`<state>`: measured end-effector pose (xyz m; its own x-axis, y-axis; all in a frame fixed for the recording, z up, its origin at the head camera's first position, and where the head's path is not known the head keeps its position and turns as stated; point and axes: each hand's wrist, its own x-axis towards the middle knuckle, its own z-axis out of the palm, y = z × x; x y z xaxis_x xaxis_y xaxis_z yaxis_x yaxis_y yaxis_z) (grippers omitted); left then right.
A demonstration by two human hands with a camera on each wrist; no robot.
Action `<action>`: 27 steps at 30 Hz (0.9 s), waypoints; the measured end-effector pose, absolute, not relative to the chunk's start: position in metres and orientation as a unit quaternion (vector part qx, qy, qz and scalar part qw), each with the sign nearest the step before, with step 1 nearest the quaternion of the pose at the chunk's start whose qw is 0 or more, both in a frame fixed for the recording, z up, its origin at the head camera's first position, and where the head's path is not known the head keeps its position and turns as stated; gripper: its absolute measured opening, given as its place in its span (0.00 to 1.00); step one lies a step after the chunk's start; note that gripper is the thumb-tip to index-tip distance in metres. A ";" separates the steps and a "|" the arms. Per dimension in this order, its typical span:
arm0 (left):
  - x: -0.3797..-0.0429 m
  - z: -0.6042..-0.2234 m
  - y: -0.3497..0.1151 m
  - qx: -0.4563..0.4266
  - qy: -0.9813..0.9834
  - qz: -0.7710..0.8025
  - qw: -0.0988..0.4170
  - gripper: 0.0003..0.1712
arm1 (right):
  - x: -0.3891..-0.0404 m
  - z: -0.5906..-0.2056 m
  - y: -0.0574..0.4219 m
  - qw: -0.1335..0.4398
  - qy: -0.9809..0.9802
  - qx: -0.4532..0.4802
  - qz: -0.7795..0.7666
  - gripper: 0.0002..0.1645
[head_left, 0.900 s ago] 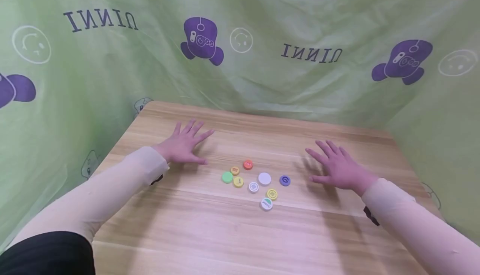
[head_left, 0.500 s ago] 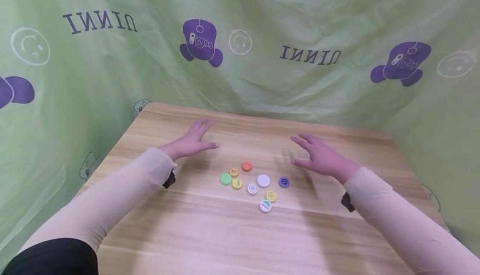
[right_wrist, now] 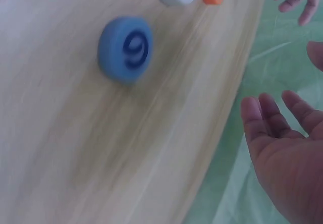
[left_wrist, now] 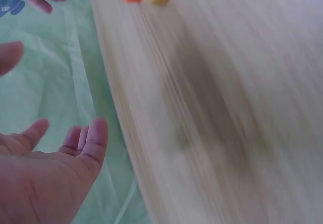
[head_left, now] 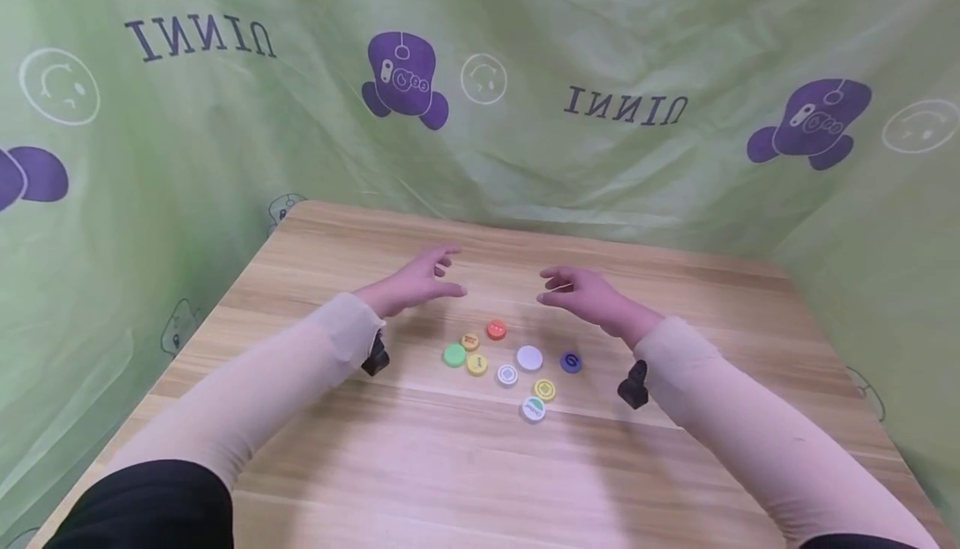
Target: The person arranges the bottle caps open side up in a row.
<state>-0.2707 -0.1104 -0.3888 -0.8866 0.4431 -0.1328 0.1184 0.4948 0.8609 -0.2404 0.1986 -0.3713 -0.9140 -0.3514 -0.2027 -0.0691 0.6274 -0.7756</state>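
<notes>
Several round bottle caps lie loosely grouped on the wooden table [head_left: 420,457]. Among them are a red cap [head_left: 496,330], a green cap [head_left: 454,356], a large white cap [head_left: 529,358], a blue cap [head_left: 571,361] and a white-and-green cap [head_left: 533,409]. My left hand [head_left: 415,282] hovers above the table behind the green cap, thumb apart from loosely bent fingers. Facing it, my right hand [head_left: 596,297] hovers behind the white and blue caps, its fingers also loosely bent. Neither hand holds anything. In the right wrist view the blue cap [right_wrist: 125,49] lies below the right hand [right_wrist: 290,153].
Two yellow caps, one of them a yellow cap [head_left: 544,389] near the front, an orange-yellow cap [head_left: 470,341] and a small white cap [head_left: 507,375] complete the group. A green printed curtain [head_left: 510,174] hangs behind and beside the table. Black wrist cameras sit under both sleeves.
Both hands have moved inward toward each other, the left to the right and the right to the left. Their spread fingers have relaxed into a loose bend. The caps stay put.
</notes>
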 end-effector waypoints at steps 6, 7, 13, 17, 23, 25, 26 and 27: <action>-0.265 -0.398 -0.094 0.149 0.849 0.468 0.193 0.43 | -0.244 -0.390 0.184 0.215 0.847 -0.107 -0.474 0.34; -0.264 -0.399 -0.090 0.150 0.851 0.464 0.193 0.43 | -0.245 -0.392 0.182 0.218 0.845 -0.108 -0.477 0.33; -0.264 -0.404 -0.070 0.152 0.858 0.442 0.211 0.40 | -0.246 -0.401 0.170 0.239 0.839 -0.103 -0.478 0.28; -0.264 -0.411 -0.060 0.159 0.862 0.423 0.231 0.36 | -0.245 -0.407 0.161 0.248 0.844 -0.101 -0.464 0.27; -0.266 -0.419 -0.052 0.167 0.868 0.396 0.250 0.33 | -0.244 -0.416 0.152 0.247 0.855 -0.093 -0.447 0.25; -0.268 -0.420 -0.050 0.165 0.872 0.387 0.250 0.33 | -0.244 -0.417 0.150 0.246 0.860 -0.093 -0.437 0.25; -0.268 -0.420 -0.049 0.166 0.875 0.381 0.249 0.33 | -0.244 -0.417 0.149 0.244 0.865 -0.094 -0.429 0.24; -0.269 -0.420 -0.048 0.167 0.878 0.374 0.247 0.32 | -0.244 -0.417 0.148 0.241 0.869 -0.097 -0.422 0.24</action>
<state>-0.2690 -0.0484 -0.4200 -0.8223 0.4775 -0.3094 0.1074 0.6642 0.7398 -0.2444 0.1479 -0.4171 -0.8653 -0.3711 -0.3371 0.0351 0.6259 -0.7791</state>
